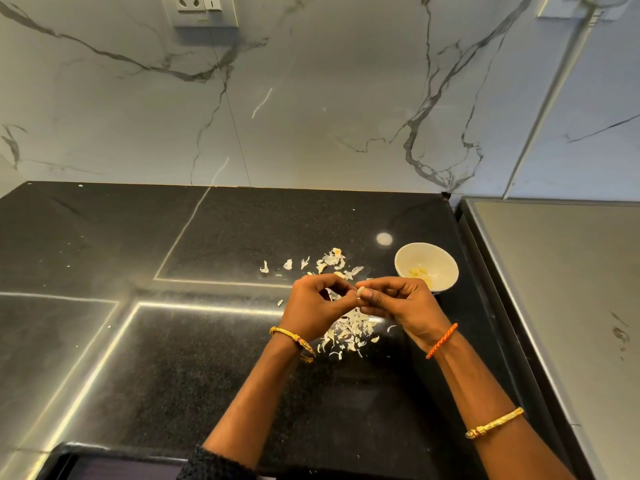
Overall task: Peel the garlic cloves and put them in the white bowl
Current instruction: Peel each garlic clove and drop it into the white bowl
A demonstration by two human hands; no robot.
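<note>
A small pale garlic clove (361, 291) is held above the black counter between my two hands. My right hand (398, 301) pinches it between thumb and fingertips. My left hand (317, 303) meets it from the left, its curled fingertips at the clove's skin. The white bowl (434, 252) stands just beyond my right hand and holds a few peeled cloves (420, 273). Papery garlic peels (349, 332) lie in a pile under my hands, and more peels (332, 261) lie scattered behind them.
The black speckled countertop (173, 341) runs to a marble backsplash (311, 98) with a socket plate (204, 8). A grey steel surface (571, 289) borders the counter on the right, close to the bowl.
</note>
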